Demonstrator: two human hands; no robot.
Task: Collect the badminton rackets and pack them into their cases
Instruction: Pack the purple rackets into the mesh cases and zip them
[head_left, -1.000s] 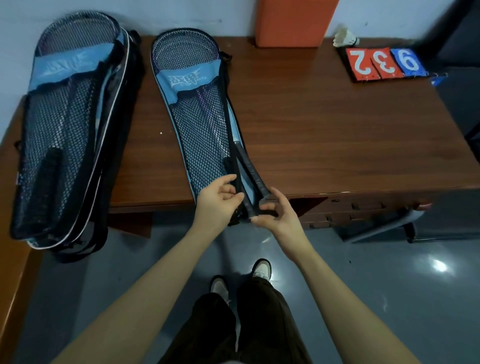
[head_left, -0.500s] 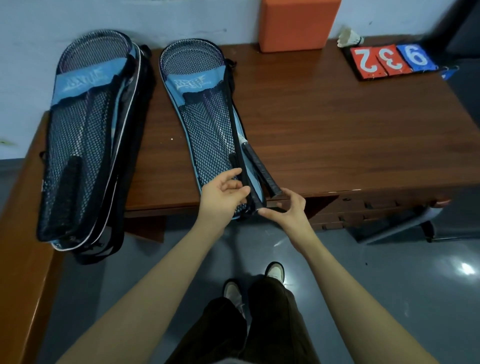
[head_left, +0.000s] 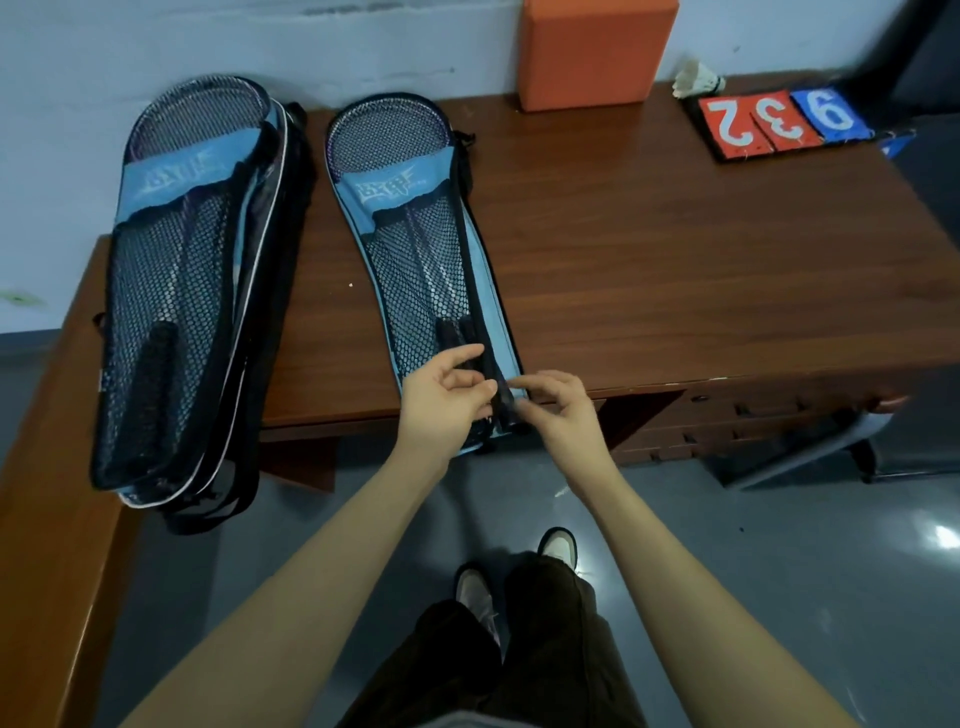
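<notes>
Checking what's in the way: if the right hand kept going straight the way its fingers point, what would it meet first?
The right hand points leftward at the case's near end; it would likely meet the black zipper edge at its fingertips, then the left hand just beyond. Depth is unclear.

Materials as I read them from here: desk (head_left: 675, 270), dark brown wood veneer, smooth with a low sheen; two racket cases (head_left: 426, 270) and (head_left: 182, 291), black open mesh over light blue matt cloth; racket grips (head_left: 457, 332), black, matt wrap; block (head_left: 597, 52), orange, matt, foam-like; score cards (head_left: 779, 127), red and blue, frayed at the edges; floor (head_left: 779, 545), grey, glossy
</notes>
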